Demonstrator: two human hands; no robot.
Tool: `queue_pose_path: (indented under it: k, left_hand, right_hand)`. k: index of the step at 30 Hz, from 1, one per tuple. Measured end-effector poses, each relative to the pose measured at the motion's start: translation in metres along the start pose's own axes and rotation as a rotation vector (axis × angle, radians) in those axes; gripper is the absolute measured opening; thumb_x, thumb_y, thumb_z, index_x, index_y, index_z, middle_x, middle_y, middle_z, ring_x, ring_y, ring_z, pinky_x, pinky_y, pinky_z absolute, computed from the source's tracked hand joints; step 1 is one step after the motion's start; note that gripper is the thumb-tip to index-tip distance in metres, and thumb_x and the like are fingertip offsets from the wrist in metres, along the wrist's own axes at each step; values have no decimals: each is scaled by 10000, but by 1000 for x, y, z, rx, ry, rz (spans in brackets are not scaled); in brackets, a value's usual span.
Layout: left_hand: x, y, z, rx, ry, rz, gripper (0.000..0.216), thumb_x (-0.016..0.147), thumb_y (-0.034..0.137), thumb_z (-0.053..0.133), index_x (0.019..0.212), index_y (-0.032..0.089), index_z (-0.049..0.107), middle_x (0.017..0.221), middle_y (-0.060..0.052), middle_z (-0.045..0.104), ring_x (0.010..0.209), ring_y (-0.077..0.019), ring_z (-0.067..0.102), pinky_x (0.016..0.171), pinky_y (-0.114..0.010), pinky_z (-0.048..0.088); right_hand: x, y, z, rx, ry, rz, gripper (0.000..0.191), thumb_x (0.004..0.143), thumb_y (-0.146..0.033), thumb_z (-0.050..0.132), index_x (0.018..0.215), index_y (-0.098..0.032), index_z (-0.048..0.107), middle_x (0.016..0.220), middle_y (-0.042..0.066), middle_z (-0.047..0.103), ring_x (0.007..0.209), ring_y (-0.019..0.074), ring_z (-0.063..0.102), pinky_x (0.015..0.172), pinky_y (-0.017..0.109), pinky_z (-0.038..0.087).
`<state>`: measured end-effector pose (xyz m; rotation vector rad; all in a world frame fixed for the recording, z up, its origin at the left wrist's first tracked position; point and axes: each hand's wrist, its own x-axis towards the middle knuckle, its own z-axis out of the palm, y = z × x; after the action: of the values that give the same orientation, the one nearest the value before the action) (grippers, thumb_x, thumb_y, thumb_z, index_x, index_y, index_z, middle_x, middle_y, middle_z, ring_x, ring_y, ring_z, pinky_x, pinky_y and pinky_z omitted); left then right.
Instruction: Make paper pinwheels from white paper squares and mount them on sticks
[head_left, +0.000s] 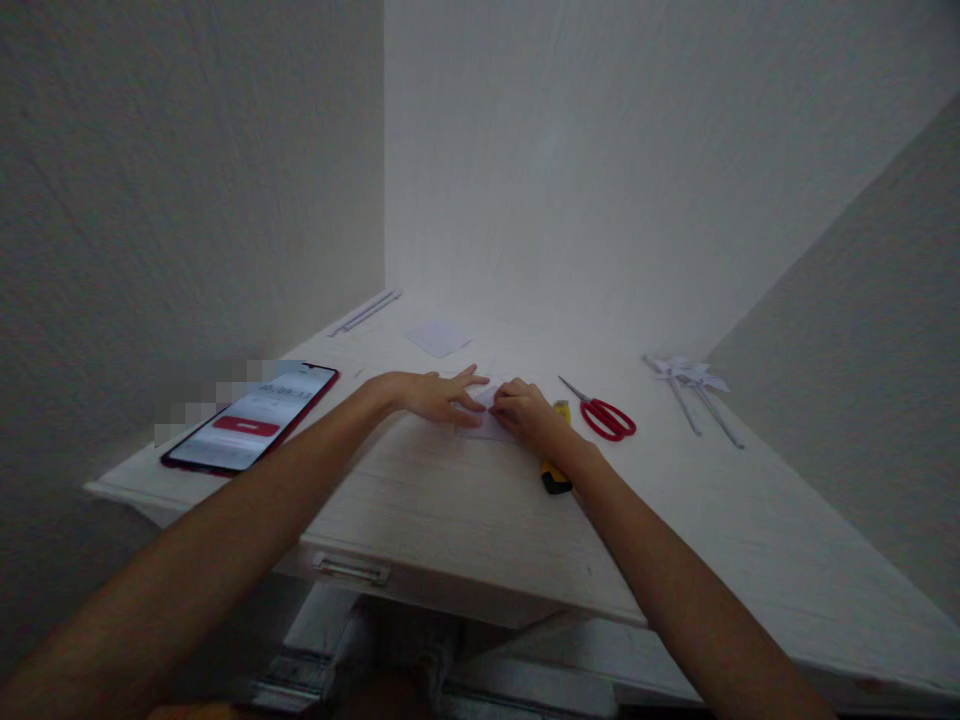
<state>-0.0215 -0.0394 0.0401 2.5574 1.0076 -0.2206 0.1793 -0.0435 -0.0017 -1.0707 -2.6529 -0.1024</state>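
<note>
A small sheet of white paper point(480, 431) lies flat on the white table point(420, 500) under both hands. My left hand point(442, 397) rests over its left side with the fingers spread, touching the paper. Bent fingers of my right hand point(523, 408) are pinched together at the sheet's right side; what they hold, if anything, is too small to make out. Beneath my right wrist lies a yellow and black tool, perhaps a box cutter point(555, 480), partly hidden. Scissors with red handles point(607, 420) lie just right of that wrist, blades pointing away.
A phone point(259, 420) with a lit screen lies at the left edge. Farther back are another paper square point(439, 338) and thin white sticks point(367, 312). Paper pinwheel shapes on sticks point(686, 380) lie at the right. Walls enclose the table's back and sides.
</note>
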Motion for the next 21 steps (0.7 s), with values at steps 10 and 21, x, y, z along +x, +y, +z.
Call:
queue_pose_path:
  k: [10,21]
  left_hand:
    - [1,-2,5,76,51,-59,426,844,489,330,1219,339,468,1471,-6,88,1336,-285,-54,962,-648,45]
    - [6,0,8,197,117,-72,341,872,394,346,1170,369,509,1429,-62,247,1336,-296,11,917,-682,86]
  right_hand:
    - [-1,-2,-2,-45,-1,-39,146,809,-137,511,817,-152,655,870,64,608,857,183,481,728,317,334]
    - [-3,4,4,99,85,-39,194,801,-96,487,850,-167,661,861,68,564,820,154,490,754,293,420]
